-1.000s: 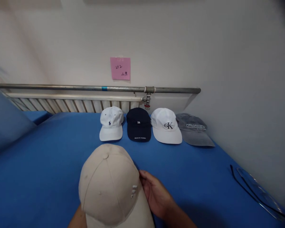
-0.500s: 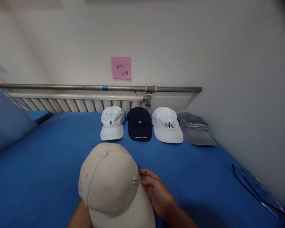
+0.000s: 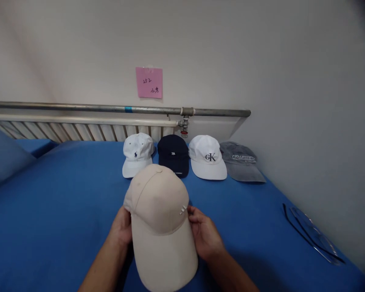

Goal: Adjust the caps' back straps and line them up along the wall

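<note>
A beige baseball cap is held up in front of me, its brim pointing down toward me and a small metal ornament on its right side. My left hand grips the cap's left edge, with the fingertips hidden behind it. On the opposite edge, near the ornament, my right hand is closed on the cap. Beyond it stands a row of caps: a white cap with a small dark emblem, a navy cap partly covered by the beige one, a white cap with CK-like letters, and a grey cap.
The caps rest on a blue-covered surface. Eyeglasses lie at the right by the wall. Behind the row are a radiator, a metal pipe and a red-handled valve. A pink note is on the wall.
The beige cap has moved up and right and turned, so its brim now faces me more directly. My left hand has come into view at its side. The whole view has shifted slightly.
</note>
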Available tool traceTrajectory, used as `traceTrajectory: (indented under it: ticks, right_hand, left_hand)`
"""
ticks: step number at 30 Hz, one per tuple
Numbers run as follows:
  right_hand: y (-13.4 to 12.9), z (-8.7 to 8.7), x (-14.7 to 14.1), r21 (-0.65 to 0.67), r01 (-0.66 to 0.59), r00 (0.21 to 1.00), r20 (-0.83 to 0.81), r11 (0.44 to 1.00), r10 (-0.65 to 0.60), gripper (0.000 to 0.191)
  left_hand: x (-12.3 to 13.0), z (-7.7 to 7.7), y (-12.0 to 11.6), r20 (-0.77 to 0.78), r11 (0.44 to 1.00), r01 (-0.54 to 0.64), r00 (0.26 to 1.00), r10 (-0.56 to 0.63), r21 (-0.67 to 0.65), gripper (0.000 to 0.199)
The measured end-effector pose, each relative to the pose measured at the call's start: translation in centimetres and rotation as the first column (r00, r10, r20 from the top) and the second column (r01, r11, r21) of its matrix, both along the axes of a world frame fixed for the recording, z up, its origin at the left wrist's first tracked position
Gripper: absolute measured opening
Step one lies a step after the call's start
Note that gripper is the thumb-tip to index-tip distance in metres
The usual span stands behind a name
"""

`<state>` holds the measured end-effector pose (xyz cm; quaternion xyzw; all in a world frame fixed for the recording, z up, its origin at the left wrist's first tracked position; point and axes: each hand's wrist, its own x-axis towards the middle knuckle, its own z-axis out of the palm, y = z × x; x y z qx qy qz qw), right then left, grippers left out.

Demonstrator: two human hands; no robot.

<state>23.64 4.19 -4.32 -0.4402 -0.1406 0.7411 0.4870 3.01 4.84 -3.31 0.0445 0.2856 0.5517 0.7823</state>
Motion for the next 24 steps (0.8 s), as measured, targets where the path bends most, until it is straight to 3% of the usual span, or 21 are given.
traceTrajectory:
  ticks: [3, 5, 8, 12, 20, 24]
  right_hand:
    - [0.1, -0.1, 0.2, 0.007, 0.047, 0.999, -0.007, 0.999, -0.047, 0.026]
    - [0.2, -0.1, 0.3, 0.004, 0.073, 0.997, -0.009, 0.997, -0.073, 0.026]
    - [0.2, 0.0, 0.3, -0.009, 0.104, 0.994, -0.017, 0.994, -0.104, 0.026]
    - [0.3, -0.2, 0.4, -0.023, 0.085, 0.995, -0.041, 0.996, -0.086, 0.027]
    - [0.1, -0.6, 0.5, 0.048, 0.091, 0.996, -0.027, 0.995, -0.09, 0.026]
    - [0.1, -0.1, 0.4, 0.057, 0.145, 0.989, -0.044, 0.988, -0.143, 0.015]
  left_hand:
    - [0.3, 0.4, 0.4, -0.016, 0.99, -0.117, 0.993, 0.116, -0.078, 0.038]
    - [0.4, 0.8, 0.2, 0.013, 0.987, -0.154, 0.988, 0.155, -0.049, 0.043]
    - [0.4, 1.3, -0.3, 0.057, 0.991, -0.13, 0.99, 0.128, 0.035, 0.042]
    - [0.6, 1.0, -0.8, -0.022, 0.99, -0.116, 0.993, 0.118, 0.081, 0.019]
    - [0.4, 0.1, -1.0, -0.044, 0.989, -0.092, 0.994, 0.097, 0.119, 0.019]
    - [0.2, 0.0, -1.1, -0.035, 0.989, -0.092, 0.995, 0.097, 0.119, 0.02]
